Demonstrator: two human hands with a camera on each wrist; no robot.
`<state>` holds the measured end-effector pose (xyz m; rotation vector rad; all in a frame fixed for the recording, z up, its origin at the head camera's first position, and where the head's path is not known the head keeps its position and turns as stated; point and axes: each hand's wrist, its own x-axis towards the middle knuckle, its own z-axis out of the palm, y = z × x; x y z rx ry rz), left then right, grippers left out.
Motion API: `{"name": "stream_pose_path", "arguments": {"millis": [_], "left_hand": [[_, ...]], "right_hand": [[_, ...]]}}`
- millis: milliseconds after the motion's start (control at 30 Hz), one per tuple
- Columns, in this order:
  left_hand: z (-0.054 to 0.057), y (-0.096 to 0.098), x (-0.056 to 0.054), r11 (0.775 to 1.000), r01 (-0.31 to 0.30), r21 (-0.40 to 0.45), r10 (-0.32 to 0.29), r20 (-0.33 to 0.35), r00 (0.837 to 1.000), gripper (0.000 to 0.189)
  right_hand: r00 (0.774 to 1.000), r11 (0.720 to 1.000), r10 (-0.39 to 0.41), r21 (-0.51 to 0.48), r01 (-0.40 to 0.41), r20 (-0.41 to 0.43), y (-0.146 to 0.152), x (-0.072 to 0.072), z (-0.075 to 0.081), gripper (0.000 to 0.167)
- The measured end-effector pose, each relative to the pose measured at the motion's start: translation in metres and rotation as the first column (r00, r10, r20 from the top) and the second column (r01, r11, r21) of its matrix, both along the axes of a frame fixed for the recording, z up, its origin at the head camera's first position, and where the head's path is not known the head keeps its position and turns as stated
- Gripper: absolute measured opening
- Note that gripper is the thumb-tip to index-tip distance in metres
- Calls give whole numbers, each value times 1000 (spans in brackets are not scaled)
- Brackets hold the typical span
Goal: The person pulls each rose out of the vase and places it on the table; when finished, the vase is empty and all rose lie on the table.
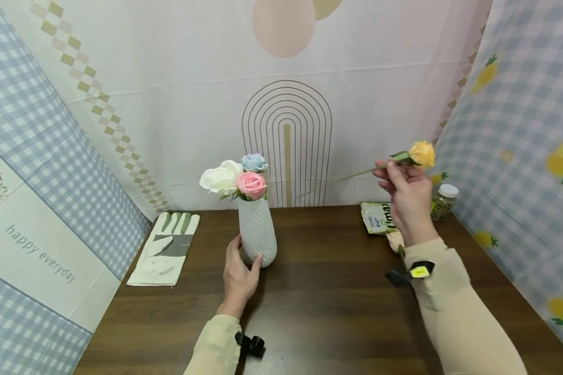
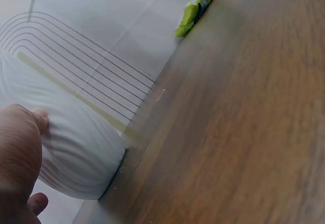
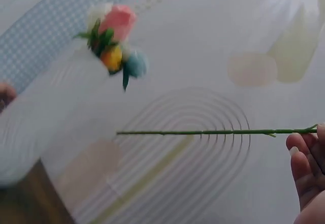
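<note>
A white ribbed vase [image 1: 258,234] stands on the brown table, holding a white flower [image 1: 219,178], a pink rose [image 1: 252,185] and a blue flower [image 1: 254,162]. The right wrist view also shows a yellow flower [image 3: 111,58] among them. My left hand [image 1: 240,278] grips the vase low down, thumb and fingers on opposite sides. To the right, my right hand [image 1: 410,195] pinches a yellow rose [image 1: 422,153] just below its bloom, in the air. Its long green stem [image 3: 203,132] points left toward the vase, with the tip apart from it.
A folded white, grey and green glove [image 1: 161,260] lies left of the vase. At the back right are a green and white packet [image 1: 375,216] and a white-lidded jar [image 1: 445,200]. A cream rose [image 1: 396,241] lies partly behind my right forearm.
</note>
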<state>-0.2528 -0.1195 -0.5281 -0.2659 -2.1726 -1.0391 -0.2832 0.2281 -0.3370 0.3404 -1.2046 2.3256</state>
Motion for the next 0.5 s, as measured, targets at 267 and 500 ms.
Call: {"name": "stream_pose_path", "arguments": {"millis": [267, 500], "left_hand": [[1, 2, 0, 1000, 9, 0, -9, 5, 1000, 73], [1, 1, 1, 1000, 0, 11, 0, 6, 1000, 74]], "right_hand": [[962, 942, -209, 301, 150, 176, 54, 24, -63, 19], [897, 824, -387, 517, 233, 213, 70, 33, -102, 32]]}}
